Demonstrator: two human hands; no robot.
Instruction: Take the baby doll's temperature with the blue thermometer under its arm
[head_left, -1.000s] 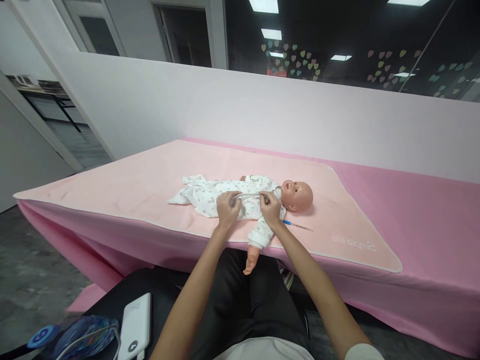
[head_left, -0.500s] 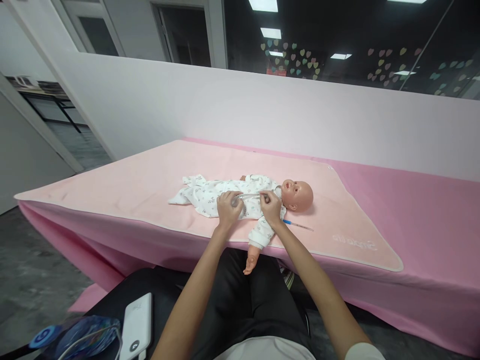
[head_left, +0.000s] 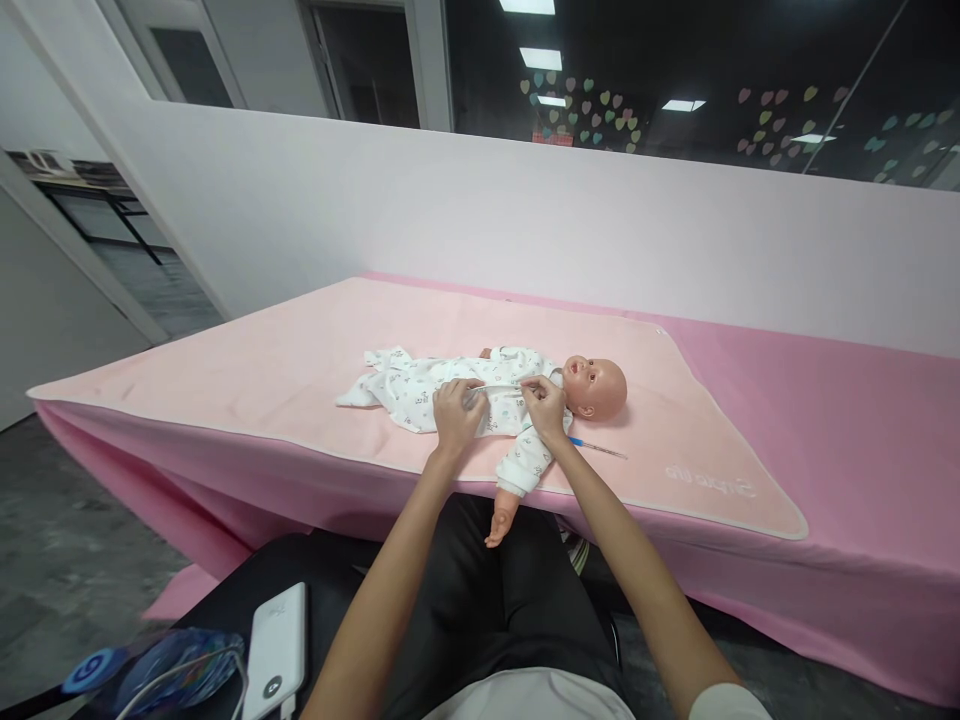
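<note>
While the head camera looks down along two bare forearms, both hands rest on the chest of a baby doll (head_left: 525, 400) that lies on its back on a pale pink blanket (head_left: 300, 370). The doll's head points to the right, and its legs, in the white printed sleepsuit (head_left: 420, 385), stretch to the left. One bare doll arm hangs over the near edge of the table (head_left: 862, 420), just between the person's forearms.

The left hand (head_left: 455, 410) sits over the belly of the sleepsuit with its fingers curled down onto the cloth, pinching at the front opening. The right hand (head_left: 545, 408) sits nearer the doll's neck, its thumb and forefinger closed on the same strip of cloth. The two hands are near each other but apart, with a short stretch of the garment's front edge drawn between them. What exactly lies under the fingertips, a snap or only fabric, is too small to tell.

Just beside the right wrist, on the blanket below the doll's head, lies a thin thermometer (head_left: 596, 449) with a blue end, apart from both hands.

A darker pink cloth covers the table under the blanket. At the bottom left, on the person's dark lap, rest a white power bank (head_left: 276, 650) with a cable and a blue, shiny packet (head_left: 165, 675).
</note>
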